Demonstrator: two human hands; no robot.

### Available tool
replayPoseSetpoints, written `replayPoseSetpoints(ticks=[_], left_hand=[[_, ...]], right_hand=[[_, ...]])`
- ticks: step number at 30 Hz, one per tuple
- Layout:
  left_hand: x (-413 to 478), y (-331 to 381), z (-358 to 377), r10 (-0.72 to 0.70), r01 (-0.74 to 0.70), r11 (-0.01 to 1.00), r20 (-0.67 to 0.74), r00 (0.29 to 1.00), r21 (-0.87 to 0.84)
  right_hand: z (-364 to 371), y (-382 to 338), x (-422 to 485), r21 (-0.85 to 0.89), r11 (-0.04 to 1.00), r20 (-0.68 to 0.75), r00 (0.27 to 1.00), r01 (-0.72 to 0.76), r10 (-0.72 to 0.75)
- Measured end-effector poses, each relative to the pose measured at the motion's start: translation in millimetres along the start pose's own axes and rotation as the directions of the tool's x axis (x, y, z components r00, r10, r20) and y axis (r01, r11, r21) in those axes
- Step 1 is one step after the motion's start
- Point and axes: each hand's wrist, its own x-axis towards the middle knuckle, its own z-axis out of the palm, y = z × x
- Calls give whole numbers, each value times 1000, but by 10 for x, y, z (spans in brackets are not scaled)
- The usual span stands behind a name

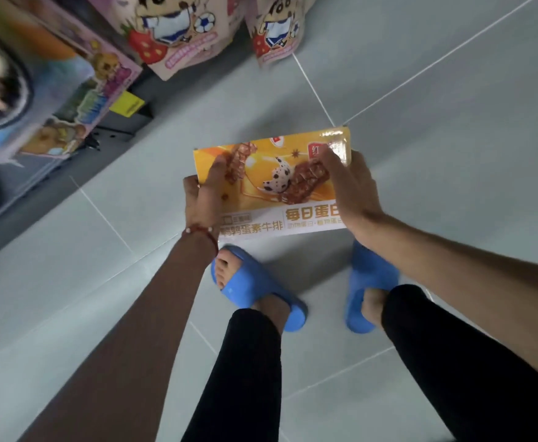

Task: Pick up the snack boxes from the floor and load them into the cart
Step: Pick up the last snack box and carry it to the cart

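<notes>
Orange-yellow snack box (274, 186), glossy printed cardboard, flat and rectangular, with a white band of lettering along the near edge. It sits between both hands, low over the floor (436, 122), just ahead of the person's feet. Can't tell whether it is fully clear of the tiles.

Left hand (202, 199): its grip is closed on the box's left edge, thumb on the printed face, fingers wrapped behind. Right hand (350, 189): its grip clamps the right edge, fingers laid over the top corner; the thumb is hidden. Both hands hold the same box and nothing else.

Step, as a judgement: pick-up in hand, loading not yet done. No cart in view, so the next move likely calls for straightening up, keeping the box level between both hands, turning to find the cart and setting it in. The slick surface may slip if the squeeze loosens.

Around:
- Red cord bracelet (200, 231) with pale beads on the left wrist.
- Blue slide sandals (254, 288), smooth moulded foam look, and black trousers (248, 362).
- Floor is grey matte tile with thin pale grout lines.
- Dark metal shelf unit (124, 129) at left with a yellow price tag (127, 103).
- Pink cartoon-printed packs (178, 30) at the top, blurred.
</notes>
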Motion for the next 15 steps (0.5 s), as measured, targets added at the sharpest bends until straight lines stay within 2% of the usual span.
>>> replayPoseSetpoints(ticks=[6,10,15], left_hand=[[-1232,40,-308,-72,74,987,20,997,-145],[-2046,81,-501,-104,96,967,-21,994,-235],[-2965,79,-750,-112,69,912,-83,990,-405]], right_hand=[[-576,-418,-1109,-83,997,-33,999,10,-13],[-866,-736,-1814,-97,995,-60,998,12,-18],[-1194,-1005,-2584,-194,978,2,997,80,-81]])
